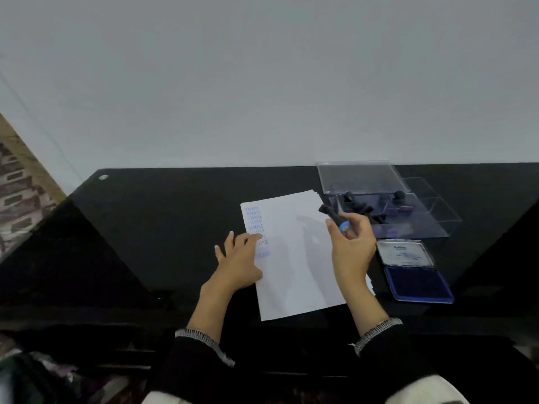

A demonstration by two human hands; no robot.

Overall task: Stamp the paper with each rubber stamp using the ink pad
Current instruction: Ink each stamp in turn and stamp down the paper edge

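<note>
Gripping a rubber stamp, right hand above paper.

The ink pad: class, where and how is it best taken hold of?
Grip the ink pad by the long outer edges of its blue base, coming from above on the near side. Its lid lies open on the far side and the inked face is exposed, so avoid both.

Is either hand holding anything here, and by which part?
The right hand grips a rubber stamp near its blue-banded end, black handle pointing away. The left hand holds nothing; it rests flat on the paper.
</note>
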